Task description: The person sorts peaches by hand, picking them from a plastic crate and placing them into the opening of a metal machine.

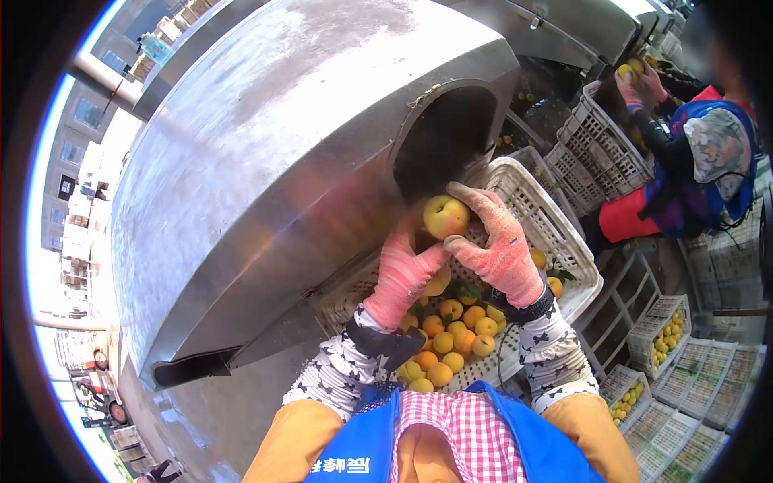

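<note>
A yellow peach (445, 216) sits at the dark round opening (441, 141) of the steel machine (266, 161) — right hand (499, 245) curled around it, left hand (407, 270) cupping beneath — above a white crate (555, 233) of peaches

Single head camera, fisheye, looking steeply down, close over crate (564, 241).

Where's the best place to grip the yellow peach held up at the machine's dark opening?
Grip the round yellow peach across its widest middle, coming from the crate side: the dark round opening blocks its far side. The right hand wraps one flank, the left hand supports below.
</note>
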Demonstrator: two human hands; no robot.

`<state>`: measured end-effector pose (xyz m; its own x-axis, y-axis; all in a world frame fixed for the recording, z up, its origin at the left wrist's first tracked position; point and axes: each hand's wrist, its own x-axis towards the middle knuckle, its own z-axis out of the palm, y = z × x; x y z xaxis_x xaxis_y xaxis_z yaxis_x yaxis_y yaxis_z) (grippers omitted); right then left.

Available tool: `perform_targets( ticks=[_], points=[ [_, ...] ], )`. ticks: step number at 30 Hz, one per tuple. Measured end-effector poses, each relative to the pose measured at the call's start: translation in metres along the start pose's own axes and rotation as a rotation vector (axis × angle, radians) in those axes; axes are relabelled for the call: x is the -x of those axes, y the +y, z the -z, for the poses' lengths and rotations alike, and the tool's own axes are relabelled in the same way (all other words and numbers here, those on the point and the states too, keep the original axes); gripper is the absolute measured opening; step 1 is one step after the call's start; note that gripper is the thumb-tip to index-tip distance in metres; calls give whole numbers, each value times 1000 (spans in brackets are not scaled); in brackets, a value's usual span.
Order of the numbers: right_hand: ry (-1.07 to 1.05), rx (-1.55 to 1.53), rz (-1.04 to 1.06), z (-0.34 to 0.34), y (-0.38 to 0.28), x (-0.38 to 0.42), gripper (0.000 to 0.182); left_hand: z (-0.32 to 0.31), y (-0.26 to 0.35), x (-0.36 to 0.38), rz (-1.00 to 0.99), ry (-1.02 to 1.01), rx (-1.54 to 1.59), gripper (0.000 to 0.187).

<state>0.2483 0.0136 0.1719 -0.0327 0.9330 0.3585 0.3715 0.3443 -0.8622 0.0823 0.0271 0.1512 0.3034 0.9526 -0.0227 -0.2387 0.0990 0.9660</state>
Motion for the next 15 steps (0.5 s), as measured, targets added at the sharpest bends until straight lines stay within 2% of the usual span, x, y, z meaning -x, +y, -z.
perform_targets(
  ticks=[1, 3, 5, 7, 9, 10, 11, 13, 14, 15],
  points=[
    [7, -16, -16, 0, 0, 0, 64, 1, -4, -2, -4, 5, 2, 73],
    [6, -32, -37, -2, -3, -1, 64, 5, -13, -5, -200, 39, -284, 67],
    [59, 87, -98, -7, -7, -8, 66, 6, -15, -8, -134, 43, -215, 66],
    [104, 151, -69, -10, 3, -19, 66, 4, -15, -9, -83, 47, -144, 66],
    [-7, -25, -48, -9, 11, -26, 66, 7, -14, -4, 58, 96, 194, 48],
    [-158, -228, -39, -3, 14, -26, 65, 12, -17, -5, 59, 100, 194, 48],
    [-161, -232, -47, -3, 16, -24, 65, 17, -23, -5, 67, 83, 198, 45],
    [-188, -146, 72, -2, 11, -21, 60, 26, -33, -2, 92, 48, 209, 39],
    [-84, 10, 62, -7, 16, -19, 64, 28, -35, 0, 27, -1, 44, 41],
    [-83, 13, 65, -10, 11, -19, 64, 24, -36, -5, 24, -3, 45, 41]
  ],
)
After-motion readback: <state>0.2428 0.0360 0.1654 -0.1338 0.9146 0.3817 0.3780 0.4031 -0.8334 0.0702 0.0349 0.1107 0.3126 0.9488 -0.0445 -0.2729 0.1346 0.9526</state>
